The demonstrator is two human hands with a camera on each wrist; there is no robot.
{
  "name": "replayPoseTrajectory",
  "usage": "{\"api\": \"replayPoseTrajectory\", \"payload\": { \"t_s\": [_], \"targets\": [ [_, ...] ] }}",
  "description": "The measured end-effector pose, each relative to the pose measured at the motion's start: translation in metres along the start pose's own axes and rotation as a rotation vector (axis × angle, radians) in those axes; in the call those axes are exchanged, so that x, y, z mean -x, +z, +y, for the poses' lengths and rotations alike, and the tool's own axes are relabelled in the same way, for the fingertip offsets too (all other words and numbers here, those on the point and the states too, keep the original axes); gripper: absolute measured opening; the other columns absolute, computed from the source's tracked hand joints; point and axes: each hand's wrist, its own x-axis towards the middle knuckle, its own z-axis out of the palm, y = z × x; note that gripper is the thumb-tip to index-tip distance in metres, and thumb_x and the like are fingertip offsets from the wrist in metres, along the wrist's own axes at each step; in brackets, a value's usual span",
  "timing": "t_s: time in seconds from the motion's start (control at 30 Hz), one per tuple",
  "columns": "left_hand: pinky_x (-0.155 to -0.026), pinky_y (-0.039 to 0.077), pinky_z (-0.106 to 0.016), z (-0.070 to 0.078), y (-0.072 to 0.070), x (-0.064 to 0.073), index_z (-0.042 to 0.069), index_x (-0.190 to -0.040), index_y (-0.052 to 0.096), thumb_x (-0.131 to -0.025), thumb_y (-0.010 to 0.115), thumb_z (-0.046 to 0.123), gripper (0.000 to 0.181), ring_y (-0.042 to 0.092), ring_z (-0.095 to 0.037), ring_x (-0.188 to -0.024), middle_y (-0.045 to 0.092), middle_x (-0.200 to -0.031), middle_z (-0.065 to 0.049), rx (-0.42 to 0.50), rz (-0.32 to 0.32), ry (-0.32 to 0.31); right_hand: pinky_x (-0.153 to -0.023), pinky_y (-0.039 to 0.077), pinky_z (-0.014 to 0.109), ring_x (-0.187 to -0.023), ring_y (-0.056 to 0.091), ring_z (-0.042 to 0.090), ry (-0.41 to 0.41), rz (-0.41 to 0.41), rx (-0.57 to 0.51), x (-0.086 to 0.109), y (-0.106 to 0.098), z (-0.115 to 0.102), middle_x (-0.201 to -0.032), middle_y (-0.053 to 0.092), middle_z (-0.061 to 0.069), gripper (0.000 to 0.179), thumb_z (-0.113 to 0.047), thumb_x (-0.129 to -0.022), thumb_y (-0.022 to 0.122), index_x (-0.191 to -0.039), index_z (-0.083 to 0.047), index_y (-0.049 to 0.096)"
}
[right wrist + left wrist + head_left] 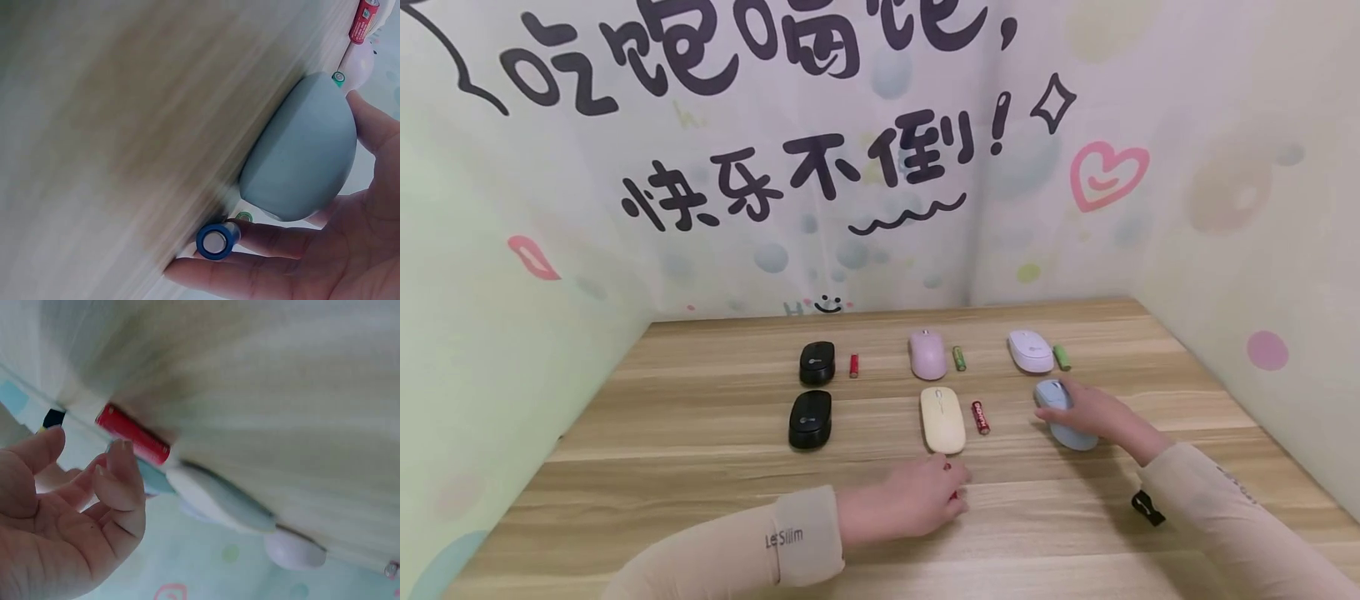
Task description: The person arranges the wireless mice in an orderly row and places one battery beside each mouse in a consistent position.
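Observation:
My left hand [917, 497] is low over the near middle of the table, its thumb and fingers loosely bent and apart. A red battery [132, 433] lies right at its fingertips, and the cream mouse [943, 421] is just beyond. At the right, my right hand [1086, 410] holds a light-blue mouse [303, 147], thumb on one side and fingers on the other. The mouse is close on the wood. Beside it, a blue-ended battery [214, 242] shows end-on between two fingers of that hand.
Two black mice [811, 419] stand at the left, a red battery [853, 366] near the rear one. Behind are a pink mouse [928, 355] and a white mouse [1031, 352], each with a green battery [958, 358]. Another red battery [981, 418] lies by the cream mouse. A black clip-like piece [1147, 507] is near the right sleeve.

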Motion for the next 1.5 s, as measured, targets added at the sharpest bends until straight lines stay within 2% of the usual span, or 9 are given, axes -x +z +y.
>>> {"api": "replayPoseTrajectory", "payload": {
  "t_s": [0.1,0.23,0.5,0.6,0.73,0.87,1.0,1.2,1.5],
  "targets": [
    [-0.070,0.047,-0.025,0.000,0.005,-0.003,0.018,-0.108,0.060,-0.092,0.052,0.032,0.022,0.058,-0.009,-0.084,0.061,-0.094,0.002,0.008,0.006,0.007,-0.077,0.044,0.055,-0.108,0.045,0.053,0.000,-0.002,-0.001,0.001,0.000,0.000,-0.126,0.036,0.043,0.091,-0.055,-0.084,0.053,-0.138,0.012,0.021],
    [-0.061,0.044,-0.022,-0.002,0.011,-0.009,0.016,-0.093,0.060,-0.091,0.055,0.031,0.016,0.052,-0.006,-0.069,0.056,-0.079,0.005,0.048,0.002,-0.007,-0.077,0.044,0.056,-0.109,0.045,0.054,-0.003,0.000,-0.005,0.002,0.000,0.000,-0.126,0.035,0.043,0.091,-0.054,-0.085,0.053,-0.138,0.012,0.020],
    [-0.053,0.038,-0.020,-0.004,0.013,-0.014,0.015,-0.081,0.056,-0.089,0.059,0.028,0.015,0.044,-0.004,-0.057,0.050,-0.066,0.008,0.273,-0.067,-0.119,-0.078,0.044,0.056,-0.110,0.044,0.054,-0.006,-0.004,-0.010,0.002,-0.001,-0.001,-0.127,0.035,0.043,0.091,-0.054,-0.085,0.053,-0.138,0.012,0.019],
    [-0.050,0.036,-0.020,-0.006,0.013,-0.015,0.015,-0.078,0.055,-0.090,0.056,0.027,0.017,0.042,-0.005,-0.054,0.047,-0.062,0.008,0.294,-0.059,-0.126,-0.078,0.043,0.056,-0.110,0.043,0.055,-0.002,-0.004,-0.008,0.002,-0.001,-0.002,-0.127,0.034,0.044,0.091,-0.054,-0.085,0.053,-0.138,0.011,0.019],
    [-0.049,0.035,-0.020,-0.007,0.013,-0.018,0.016,-0.076,0.054,-0.091,0.056,0.024,0.017,0.042,-0.005,-0.053,0.046,-0.061,0.008,0.258,-0.047,-0.138,-0.079,0.043,0.056,-0.110,0.043,0.055,0.004,-0.004,-0.005,0.003,-0.002,-0.002,-0.127,0.034,0.044,0.091,-0.054,-0.085,0.053,-0.138,0.012,0.020],
    [-0.051,0.036,-0.021,-0.006,0.012,-0.021,0.014,-0.086,0.057,-0.087,0.061,0.022,0.009,0.044,-0.007,-0.057,0.050,-0.067,0.007,0.290,-0.044,-0.209,-0.079,0.043,0.056,-0.110,0.043,0.055,0.005,-0.006,-0.001,0.002,-0.001,-0.002,-0.127,0.034,0.044,0.091,-0.054,-0.085,0.053,-0.137,0.013,0.020],
    [-0.051,0.036,-0.022,-0.006,0.011,-0.021,0.010,-0.096,0.056,-0.084,0.063,0.021,0.017,0.044,-0.008,-0.057,0.050,-0.069,0.005,0.321,-0.042,-0.257,-0.078,0.044,0.056,-0.110,0.044,0.054,-0.002,-0.004,0.001,0.002,-0.001,-0.002,-0.127,0.035,0.044,0.091,-0.054,-0.085,0.053,-0.137,0.013,0.020],
    [-0.050,0.035,-0.023,-0.007,0.010,-0.021,0.013,-0.086,0.054,-0.079,0.067,0.019,0.016,0.044,-0.008,-0.057,0.048,-0.067,0.006,0.284,-0.079,-0.261,-0.077,0.044,0.056,-0.108,0.045,0.054,-0.001,-0.008,-0.007,0.002,-0.001,-0.002,-0.126,0.034,0.044,0.091,-0.054,-0.085,0.053,-0.138,0.012,0.019],
    [-0.050,0.034,-0.023,-0.009,0.010,-0.022,0.015,-0.078,0.052,-0.072,0.068,0.015,0.017,0.044,-0.008,-0.056,0.049,-0.065,0.007,0.325,-0.104,-0.270,-0.078,0.044,0.056,-0.109,0.044,0.054,0.008,-0.012,0.000,0.001,0.000,-0.002,-0.127,0.033,0.044,0.093,-0.055,-0.085,0.052,-0.137,0.014,0.019]
  ]
}}
